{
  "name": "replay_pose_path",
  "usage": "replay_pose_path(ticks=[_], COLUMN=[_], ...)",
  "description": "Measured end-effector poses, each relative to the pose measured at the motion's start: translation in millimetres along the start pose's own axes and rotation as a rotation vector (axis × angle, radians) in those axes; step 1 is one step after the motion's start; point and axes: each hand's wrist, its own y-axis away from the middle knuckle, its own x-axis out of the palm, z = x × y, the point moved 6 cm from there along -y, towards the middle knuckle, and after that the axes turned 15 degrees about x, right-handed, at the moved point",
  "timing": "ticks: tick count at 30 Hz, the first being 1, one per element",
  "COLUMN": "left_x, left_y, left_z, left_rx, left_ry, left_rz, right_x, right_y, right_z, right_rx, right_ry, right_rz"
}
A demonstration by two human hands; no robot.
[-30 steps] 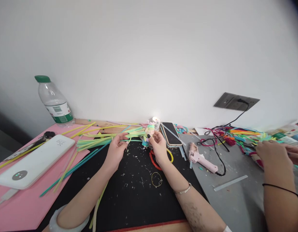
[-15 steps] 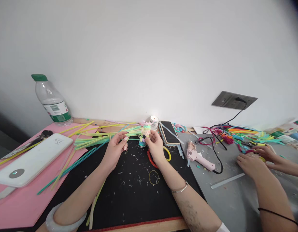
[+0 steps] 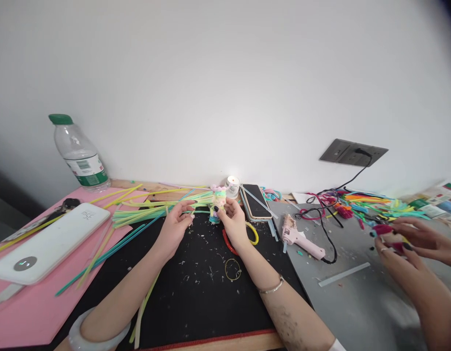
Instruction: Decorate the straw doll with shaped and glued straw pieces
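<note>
My right hand [image 3: 233, 222] pinches a small pastel figure [image 3: 218, 202] of fuzzy pipe cleaners, with pink, yellow, green and blue bands; it stands upright, its right side partly hidden by my fingers. Just to its left, my left hand [image 3: 176, 224] is closed in a loose pinch around what looks like a thin pale-yellow pipe cleaner, mostly hidden by the fingers. Behind both hands lies a bundle of green and yellow pipe cleaners [image 3: 132, 217]. Red-and-yellow-handled scissors [image 3: 253, 233] rest partly under my right wrist.
A black mat [image 3: 206, 302] bears scraps and a rubber band [image 3: 232, 269]. Around it are a power bank [image 3: 60, 239], a bottle [image 3: 81, 156], a candle [image 3: 232, 186], a phone [image 3: 256, 202] and a glue gun [image 3: 302, 239]. On the right, another person's hands [image 3: 404, 253] hold a pink-and-beige piece.
My left fingers have parted slightly and shifted a little; the figure has turned slightly in my right hand. The other person's hands have lifted a pink-and-beige piece into clearer view.
</note>
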Motion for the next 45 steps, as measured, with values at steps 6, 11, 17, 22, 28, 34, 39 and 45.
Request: replay_pose_path(ticks=[6, 11, 17, 22, 28, 34, 39, 45], left_x=[1.9, 2.4, -0.7, -1.8, -0.6, -2.4, -1.1, 0.6], left_y=[0.2, 0.9, 0.4, -0.9, 0.2, -1.0, -0.7, 0.4], left_z=[-1.4, -3.6, -3.0, -0.2, 0.5, 5.4, 3.3, -0.8], left_rx=[-0.006, -0.013, -0.011, 0.03, 0.028, 0.047, 0.051, 0.027], left_ry=[-0.033, -0.036, -0.044, -0.063, -0.064, -0.013, -0.031, -0.153], left_rz=[0.008, 0.001, -0.028, -0.015, -0.007, -0.011, -0.004, 0.021], right_x=[0.1, 2.5, 6.1, 11.1, 12.7, 11.7, 9.9, 6.1], right_y=[-0.9, 1.0, 4.6, 9.6, 13.6, 11.2, 7.4, 2.9], right_z=[-1.9, -0.1, -1.6, -1.2, 4.7, 1.9, -4.5, -6.7], right_rx=[-0.006, -0.014, -0.047, -0.1, -0.126, -0.105, -0.076, -0.023], right_ry=[0.02, 0.039, 0.154, 0.319, 0.392, 0.366, 0.302, 0.071], right_rz=[0.008, 0.018, 0.014, 0.003, -0.016, -0.006, 0.01, 0.034])
